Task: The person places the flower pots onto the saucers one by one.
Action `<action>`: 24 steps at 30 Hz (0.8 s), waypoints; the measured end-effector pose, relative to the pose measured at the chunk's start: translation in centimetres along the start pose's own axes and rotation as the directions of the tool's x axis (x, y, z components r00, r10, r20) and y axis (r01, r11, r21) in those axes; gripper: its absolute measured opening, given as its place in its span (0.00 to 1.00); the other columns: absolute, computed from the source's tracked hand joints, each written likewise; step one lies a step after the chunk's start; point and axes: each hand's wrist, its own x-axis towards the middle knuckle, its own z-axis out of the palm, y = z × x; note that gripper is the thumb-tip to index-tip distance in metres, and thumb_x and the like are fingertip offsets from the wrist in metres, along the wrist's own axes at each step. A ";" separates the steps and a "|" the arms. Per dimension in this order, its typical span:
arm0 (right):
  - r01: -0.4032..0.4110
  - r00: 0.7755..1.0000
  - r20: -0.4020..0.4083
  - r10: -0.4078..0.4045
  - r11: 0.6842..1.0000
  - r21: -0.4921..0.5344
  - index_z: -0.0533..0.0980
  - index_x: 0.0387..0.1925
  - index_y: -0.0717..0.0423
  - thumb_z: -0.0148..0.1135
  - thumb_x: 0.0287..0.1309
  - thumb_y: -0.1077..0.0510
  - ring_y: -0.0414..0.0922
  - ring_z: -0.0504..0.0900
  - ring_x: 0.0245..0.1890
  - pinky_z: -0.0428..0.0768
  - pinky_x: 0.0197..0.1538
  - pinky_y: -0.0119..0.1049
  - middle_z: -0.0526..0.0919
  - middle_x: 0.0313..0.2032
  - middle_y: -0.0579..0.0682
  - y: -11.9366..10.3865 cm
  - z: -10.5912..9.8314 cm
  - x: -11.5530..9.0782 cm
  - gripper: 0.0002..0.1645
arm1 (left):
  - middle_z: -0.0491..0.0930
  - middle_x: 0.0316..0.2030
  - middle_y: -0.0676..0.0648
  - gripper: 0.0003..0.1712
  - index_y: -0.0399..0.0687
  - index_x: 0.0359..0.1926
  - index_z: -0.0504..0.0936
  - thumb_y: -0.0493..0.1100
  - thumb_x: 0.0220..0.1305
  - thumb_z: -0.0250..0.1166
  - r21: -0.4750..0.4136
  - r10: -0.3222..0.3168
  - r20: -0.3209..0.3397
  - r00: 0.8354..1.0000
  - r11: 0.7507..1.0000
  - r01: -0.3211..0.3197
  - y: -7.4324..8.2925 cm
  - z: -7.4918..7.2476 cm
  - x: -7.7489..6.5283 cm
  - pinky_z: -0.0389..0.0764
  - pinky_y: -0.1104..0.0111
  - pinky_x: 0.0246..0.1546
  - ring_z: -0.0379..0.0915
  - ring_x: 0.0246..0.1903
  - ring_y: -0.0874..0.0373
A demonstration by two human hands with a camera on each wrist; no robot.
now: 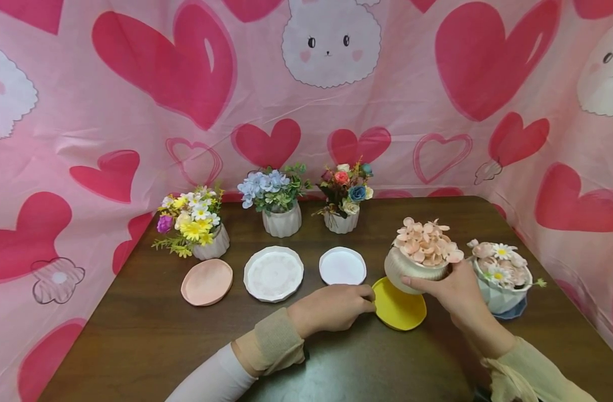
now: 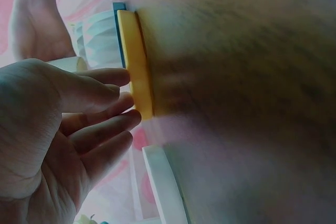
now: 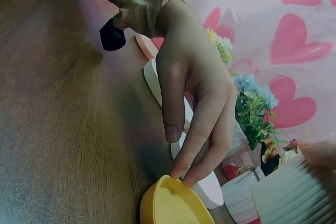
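My right hand [image 1: 462,296] grips a cream ribbed flower pot [image 1: 407,271] with peach blossoms [image 1: 424,240], tilted a little and raised over the yellow saucer [image 1: 402,307]. The pot's ribbed side also shows large in the right wrist view. At the saucer's left rim is my left hand [image 1: 339,307]. In the right wrist view its fingertips [image 3: 191,179] meet the yellow rim, while the thumb stays apart from it. The saucer lies flat on the table, and the pot partly covers its far edge in the head view.
On the right, a pot of pale flowers [image 1: 502,279] stands on a blue saucer [image 1: 515,310]. Three white pots with yellow [image 1: 211,243], blue [image 1: 281,220] and mixed flowers [image 1: 341,220] line the back. Before them lie a pink saucer [image 1: 207,283] and two white saucers [image 1: 273,273].
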 end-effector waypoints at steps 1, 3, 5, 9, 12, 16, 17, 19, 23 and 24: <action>-0.003 1.000 0.000 0.003 1.000 0.005 0.51 0.76 0.55 0.81 0.43 0.49 0.52 0.66 0.67 0.71 0.66 0.31 0.63 0.72 0.58 -0.1 0.0 -0.1 0.65 | 0.78 0.51 0.55 0.16 0.59 0.51 0.83 0.37 0.66 0.62 -0.003 -0.001 0.003 1.000 1.000 0.001 0.0 0.0 0.0 0.79 0.77 0.48 0.78 0.45 0.65; -0.011 1.000 0.002 0.011 1.000 0.005 0.50 0.76 0.54 0.81 0.43 0.49 0.52 0.66 0.67 0.70 0.68 0.37 0.62 0.72 0.57 -0.1 0.0 -0.3 0.66 | 0.78 0.51 0.55 0.16 0.59 0.51 0.83 0.37 0.66 0.62 -0.005 0.000 0.005 1.000 1.000 0.000 0.0 0.0 0.0 0.79 0.77 0.48 0.78 0.45 0.65; -0.010 1.000 0.004 0.010 1.000 0.019 0.50 0.76 0.54 0.81 0.43 0.50 0.53 0.65 0.67 0.69 0.69 0.40 0.62 0.72 0.57 -0.2 0.0 -0.4 0.66 | 0.78 0.50 0.55 0.16 0.59 0.51 0.83 0.37 0.66 0.62 -0.004 0.003 0.003 1.000 1.000 -0.003 0.0 0.1 0.1 0.79 0.77 0.47 0.78 0.45 0.65; -0.013 1.000 -0.006 0.013 1.000 0.012 0.50 0.76 0.54 0.81 0.43 0.49 0.50 0.67 0.65 0.68 0.56 0.16 0.63 0.71 0.56 -0.2 -0.1 -0.7 0.66 | 0.78 0.50 0.55 0.16 0.59 0.50 0.84 0.37 0.65 0.62 0.003 0.005 -0.005 1.000 1.000 -0.005 0.0 0.0 0.1 0.79 0.77 0.47 0.77 0.45 0.65; -0.007 1.000 -0.013 0.007 1.000 0.018 0.51 0.76 0.54 0.81 0.43 0.49 0.46 0.67 0.64 0.65 0.49 0.09 0.63 0.71 0.56 -0.1 -0.1 -0.9 0.65 | 0.78 0.50 0.55 0.16 0.58 0.50 0.84 0.37 0.65 0.63 0.001 0.005 -0.004 1.000 1.000 -0.005 0.0 0.0 0.0 0.79 0.77 0.47 0.77 0.45 0.65; 0.011 1.000 -0.015 -0.011 0.999 0.038 0.52 0.75 0.53 0.81 0.43 0.52 0.38 0.67 0.62 0.65 0.50 0.09 0.64 0.70 0.56 0.1 -0.2 -1.2 0.64 | 0.78 0.50 0.55 0.16 0.59 0.50 0.83 0.37 0.65 0.63 -0.007 0.002 0.000 1.000 1.000 -0.002 0.0 0.0 0.0 0.79 0.77 0.48 0.77 0.45 0.65; 0.016 1.000 -0.015 -0.015 0.999 0.044 0.52 0.75 0.52 0.81 0.43 0.52 0.36 0.67 0.61 0.65 0.50 0.09 0.64 0.70 0.56 0.1 -0.1 -1.2 0.63 | 0.78 0.50 0.55 0.16 0.59 0.50 0.83 0.37 0.65 0.63 -0.006 0.003 -0.001 1.000 1.000 -0.003 0.0 0.0 0.0 0.79 0.77 0.48 0.77 0.45 0.65; 0.026 1.000 -0.015 -0.025 0.998 0.051 0.53 0.75 0.52 0.81 0.43 0.53 0.32 0.68 0.59 0.66 0.51 0.09 0.64 0.69 0.56 0.2 -0.1 -1.3 0.63 | 0.78 0.50 0.55 0.16 0.59 0.50 0.84 0.37 0.65 0.63 0.000 0.005 -0.005 1.000 1.000 -0.005 0.0 0.0 0.0 0.79 0.77 0.47 0.77 0.45 0.65; 0.031 0.999 -0.011 -0.031 0.998 0.054 0.54 0.75 0.53 0.81 0.43 0.54 0.29 0.68 0.56 0.67 0.51 0.10 0.65 0.69 0.56 0.3 -0.1 -1.5 0.62 | 0.78 0.49 0.55 0.15 0.59 0.50 0.84 0.37 0.65 0.63 0.008 0.008 -0.010 1.000 1.000 -0.008 0.0 0.0 0.0 0.79 0.78 0.47 0.77 0.44 0.65; 0.028 1.000 -0.011 -0.028 0.998 0.052 0.54 0.75 0.54 0.81 0.43 0.54 0.29 0.68 0.56 0.67 0.51 0.10 0.65 0.68 0.56 0.3 0.0 -1.6 0.62 | 0.78 0.49 0.55 0.15 0.59 0.50 0.84 0.37 0.65 0.63 0.005 0.008 -0.009 1.000 1.000 -0.008 0.0 0.0 0.0 0.79 0.78 0.47 0.77 0.44 0.65</action>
